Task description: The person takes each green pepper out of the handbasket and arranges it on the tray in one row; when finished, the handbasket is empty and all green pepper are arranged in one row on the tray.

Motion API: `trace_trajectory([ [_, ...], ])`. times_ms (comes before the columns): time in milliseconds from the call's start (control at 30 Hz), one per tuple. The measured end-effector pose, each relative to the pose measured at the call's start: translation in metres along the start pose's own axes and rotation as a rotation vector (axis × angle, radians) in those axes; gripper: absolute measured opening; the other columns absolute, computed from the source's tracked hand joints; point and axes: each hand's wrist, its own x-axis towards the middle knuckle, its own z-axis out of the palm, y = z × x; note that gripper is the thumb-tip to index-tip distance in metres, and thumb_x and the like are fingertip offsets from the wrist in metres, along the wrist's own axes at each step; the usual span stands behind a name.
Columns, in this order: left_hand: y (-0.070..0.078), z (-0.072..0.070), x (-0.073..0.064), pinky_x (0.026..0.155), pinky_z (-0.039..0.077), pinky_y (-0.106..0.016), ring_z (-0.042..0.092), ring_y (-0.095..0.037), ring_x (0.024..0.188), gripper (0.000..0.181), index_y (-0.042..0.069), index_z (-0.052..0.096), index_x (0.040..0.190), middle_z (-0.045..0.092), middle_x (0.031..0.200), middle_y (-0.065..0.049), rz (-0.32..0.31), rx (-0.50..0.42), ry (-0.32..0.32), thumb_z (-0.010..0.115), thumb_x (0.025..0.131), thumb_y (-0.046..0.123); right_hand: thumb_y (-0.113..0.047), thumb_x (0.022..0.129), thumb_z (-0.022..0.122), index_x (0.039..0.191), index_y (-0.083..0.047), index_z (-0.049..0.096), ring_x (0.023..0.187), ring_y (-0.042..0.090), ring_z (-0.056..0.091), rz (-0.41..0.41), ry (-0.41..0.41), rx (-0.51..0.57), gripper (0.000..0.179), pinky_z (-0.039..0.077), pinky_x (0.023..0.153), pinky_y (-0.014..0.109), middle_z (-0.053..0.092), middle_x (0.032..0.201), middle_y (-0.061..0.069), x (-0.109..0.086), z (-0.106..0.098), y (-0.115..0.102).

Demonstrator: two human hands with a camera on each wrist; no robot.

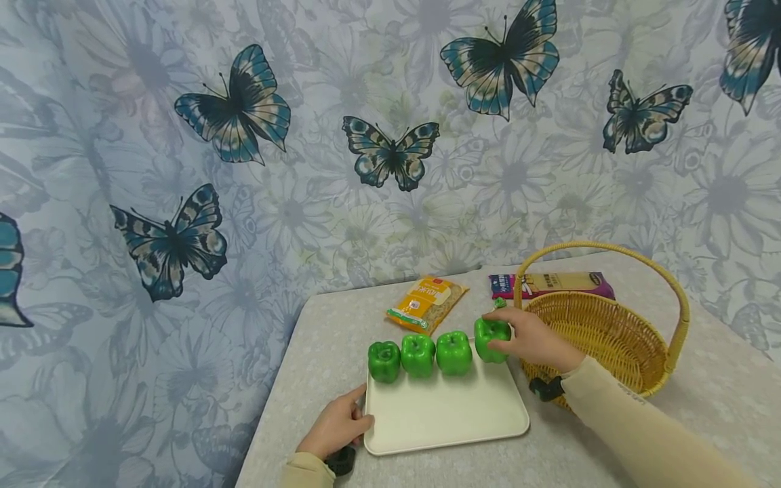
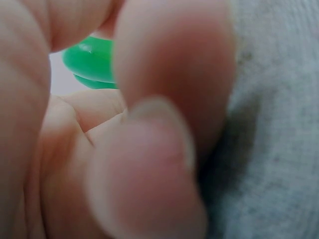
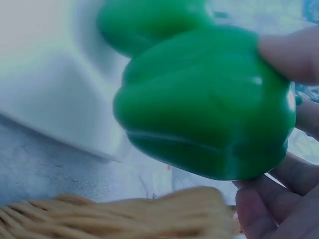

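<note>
My right hand grips a green bell pepper over the far right corner of a cream tray. In the right wrist view, thumb and fingertips hold one end of this bell pepper, and another bell pepper is behind it. Three more green bell peppers sit in a row along the tray's far side: left, middle and right. At the tray's left edge, my left hand holds the rim. Its curled fingers fill the left wrist view.
A yellow wicker basket with a tall handle stands right of the tray, close to my right forearm. Behind the peppers lie an orange food bag and a purple-and-yellow packet. A small green item shows beyond my right hand. A butterfly-patterned wall rises behind.
</note>
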Motion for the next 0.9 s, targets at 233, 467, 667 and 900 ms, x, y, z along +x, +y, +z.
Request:
trace_trajectory([
  [233, 0.002, -0.001, -0.001, 0.047, 0.049, -0.032, 0.060, -0.016, 0.051, 0.078, -0.002, 0.039, 0.157, 0.063, 0.065, 0.001, 0.006, 0.000, 0.000, 0.070, 0.090, 0.024, -0.022, 0.090, 0.080, 0.134, -0.007, 0.066, 0.122, 0.036, 0.062, -0.008, -0.008, -0.053, 0.049, 0.051, 0.101, 0.057, 0.066, 0.132, 0.014, 0.003, 0.011, 0.000],
  [467, 0.005, -0.002, -0.002, 0.047, 0.048, -0.032, 0.060, -0.016, 0.051, 0.078, -0.003, 0.039, 0.156, 0.062, 0.065, 0.001, 0.007, -0.006, 0.003, 0.070, 0.089, 0.023, -0.030, 0.092, 0.078, 0.123, -0.015, 0.067, 0.115, 0.029, 0.065, 0.031, -0.036, -0.120, 0.037, 0.050, 0.097, 0.058, 0.069, 0.127, 0.008, 0.007, 0.016, 0.007],
  [667, 0.004, -0.002, -0.002, 0.047, 0.048, -0.032, 0.060, -0.016, 0.051, 0.079, -0.004, 0.039, 0.156, 0.062, 0.065, 0.001, 0.004, 0.002, -0.002, 0.070, 0.090, 0.023, -0.032, 0.092, 0.078, 0.120, -0.018, 0.065, 0.111, 0.029, 0.067, 0.053, -0.053, -0.116, 0.034, 0.032, 0.101, 0.065, 0.071, 0.122, 0.004, 0.008, 0.019, 0.010],
  [900, 0.003, -0.002, -0.002, 0.048, 0.049, -0.033, 0.061, -0.017, 0.052, 0.079, -0.004, 0.038, 0.156, 0.063, 0.066, 0.001, 0.004, -0.007, -0.007, 0.071, 0.090, 0.023, -0.031, 0.092, 0.078, 0.118, -0.018, 0.065, 0.107, 0.026, 0.067, 0.051, -0.057, -0.128, 0.032, 0.027, 0.092, 0.059, 0.073, 0.118, 0.002, 0.008, 0.021, 0.009],
])
